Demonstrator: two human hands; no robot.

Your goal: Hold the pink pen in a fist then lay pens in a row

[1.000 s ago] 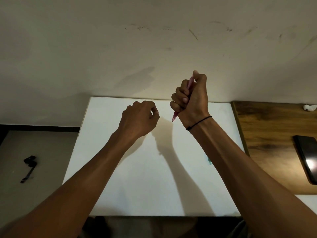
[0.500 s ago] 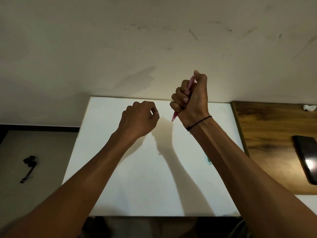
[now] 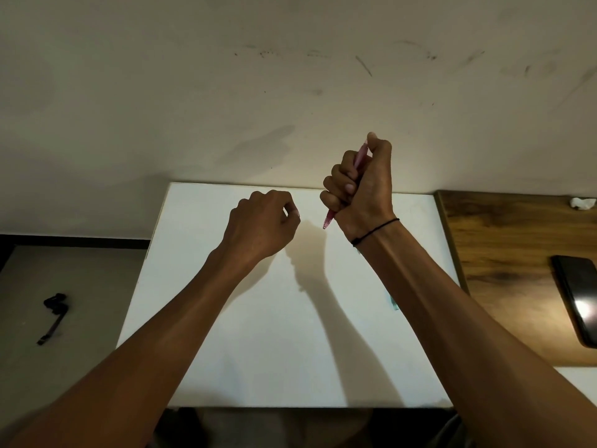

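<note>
At the far left of the frame we note a black strap (image 3: 53, 315) lying on the grey floor (image 3: 74, 318), well apart from the work.

Left of centre, the left hand (image 3: 263, 226) hangs over the upper part of the white surface (image 3: 258, 334). Its fingers are curled in loosely; we see nothing in them, though what the fingertips pinch, if anything, we cannot tell.

Right of centre, the right hand (image 3: 360, 185) is closed in a fist round a pink pen (image 3: 329, 219). The pen runs upright through the fist: its tip shows below the little finger, pointing down at the surface but clear of it, and its top shows beside the thumb. A black band (image 3: 374, 232) sits on that wrist.

Further right, a small green item (image 3: 393, 303) peeks out beside the forearm; we cannot identify it. On the wooden surface (image 3: 504, 253) at the right edge lie a dark phone (image 3: 578, 299) and a white crumpled scrap (image 3: 583, 202).

Against the two earlier views we find no change: both hands and the pen sit where they were. We judge this a pause, with no mark yet made.
</note>
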